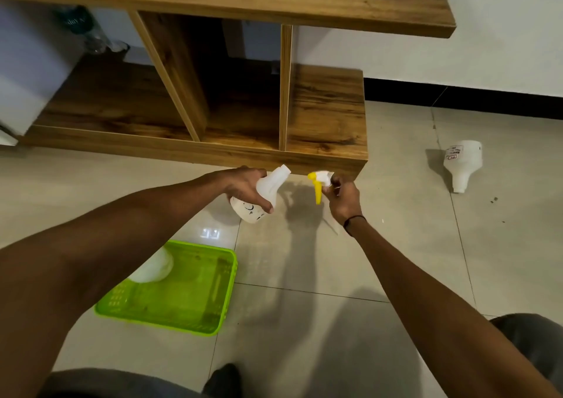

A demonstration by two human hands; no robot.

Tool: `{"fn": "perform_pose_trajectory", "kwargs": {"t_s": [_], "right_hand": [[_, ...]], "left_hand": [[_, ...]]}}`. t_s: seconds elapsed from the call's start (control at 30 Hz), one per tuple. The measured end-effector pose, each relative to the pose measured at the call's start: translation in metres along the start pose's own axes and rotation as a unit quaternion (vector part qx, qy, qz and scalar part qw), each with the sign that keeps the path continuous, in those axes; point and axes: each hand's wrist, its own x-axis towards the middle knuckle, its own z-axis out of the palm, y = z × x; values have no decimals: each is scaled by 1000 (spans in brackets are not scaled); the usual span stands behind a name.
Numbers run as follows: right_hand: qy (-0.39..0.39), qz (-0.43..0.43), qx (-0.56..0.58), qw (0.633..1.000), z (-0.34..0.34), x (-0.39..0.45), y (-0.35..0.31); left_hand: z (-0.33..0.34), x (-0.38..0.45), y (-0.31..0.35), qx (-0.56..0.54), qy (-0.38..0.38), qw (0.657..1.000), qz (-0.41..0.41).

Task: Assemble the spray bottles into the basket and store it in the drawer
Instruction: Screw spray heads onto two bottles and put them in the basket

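Note:
My left hand [243, 186] grips a white spray bottle body [267, 190], tilted so its open neck points up and to the right. A short gap to the right, my right hand [342, 198] holds a yellow and white trigger spray head [318, 183], its yellow lever hanging down. The head and the bottle neck are apart. A lime green basket [195, 291] lies on the floor at lower left; a white bottle [154, 268] rests in its far left corner, partly hidden by my left arm. Another white bottle body [463, 163] lies on the tiles at right.
A low wooden cabinet [213, 99] with open compartments stands just beyond my hands, its top overhanging. A white drawer front [27, 71] shows at far left. A white wall with a black skirting [457, 96] runs at right. My knees are at the bottom edge.

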Motion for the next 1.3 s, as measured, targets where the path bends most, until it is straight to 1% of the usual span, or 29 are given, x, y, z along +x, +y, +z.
{"fn": "perform_pose_trajectory", "kwargs": {"t_s": [0.07, 0.1, 0.17, 0.23, 0.33, 0.43, 0.53, 0.73, 0.87, 0.97, 1.03, 1.13, 1.3], "right_hand": [[21, 34, 93, 995, -5, 4, -14], [30, 52, 151, 987, -7, 7, -20], [40, 74, 273, 958, -10, 13, -32], [48, 83, 370, 924, -13, 18, -45], [67, 99, 454, 883, -17, 24, -62], [70, 94, 501, 857, -22, 24, -73], [80, 90, 524, 843, -25, 26, -80], [78, 97, 536, 835, -21, 22, -88], [62, 92, 526, 843, -7, 14, -91], [52, 98, 490, 865, 4, 8, -87], [29, 90, 466, 880, 11, 3, -85], [-17, 83, 448, 890, 19, -5, -83], [-84, 71, 446, 888, 25, -11, -76]], "left_hand": [[0, -1, 1, 4, -1, 1000, 1], [-1, -1, 2, 6, -4, 1000, 1], [0, -3, 4, 13, -16, 1000, 0], [0, -5, 6, 25, -22, 999, 1], [-1, -8, 7, 41, -28, 999, 2], [-2, -11, 5, 51, -35, 998, -1], [-3, -13, 3, 55, -37, 998, -4], [-4, -16, 8, 43, -34, 999, 2], [-4, -13, 17, 17, -24, 1000, 11], [-3, -8, 22, 3, -6, 1000, 30], [-3, -7, 24, -8, 11, 999, 45], [-5, -7, 26, -19, 42, 998, 53], [-8, -9, 25, -17, 54, 997, 51]]}}
